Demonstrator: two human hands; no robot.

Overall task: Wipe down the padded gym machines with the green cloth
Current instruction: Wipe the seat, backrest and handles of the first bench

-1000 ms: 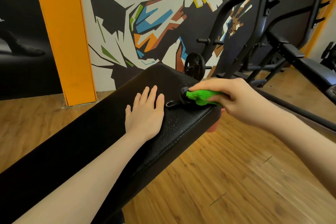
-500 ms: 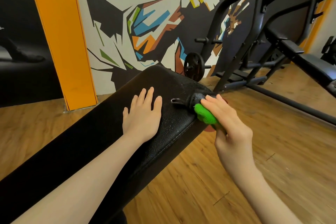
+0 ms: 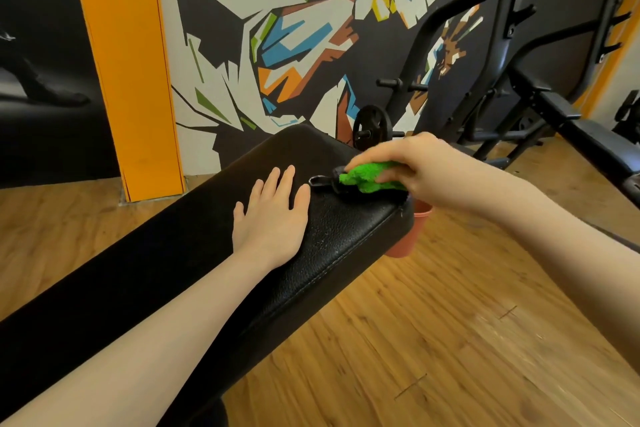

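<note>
The green cloth (image 3: 372,177) is bunched in the right hand (image 3: 426,172) at about 2 o'clock of the flat, spread left hand (image 3: 273,215), which is pressed on the black pad (image 3: 346,236), whose long axis probably runs 8-to-2, so the right hand is nearer the far end.

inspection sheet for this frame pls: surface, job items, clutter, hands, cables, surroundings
Surface: black padded bench, grained vinyl, stitched seam along its right edge.
Job's things: green cloth bunched on the pad near the far right corner.
Clutter: small black clip with metal ring on the pad beside the cloth; terracotta pot below the bench corner.
Hands: left hand flat on the pad; right hand grips the cloth.
Cables: nothing seen.
Surroundings: wood floor, mural wall, orange pillar, weight plate, black rack.
</note>
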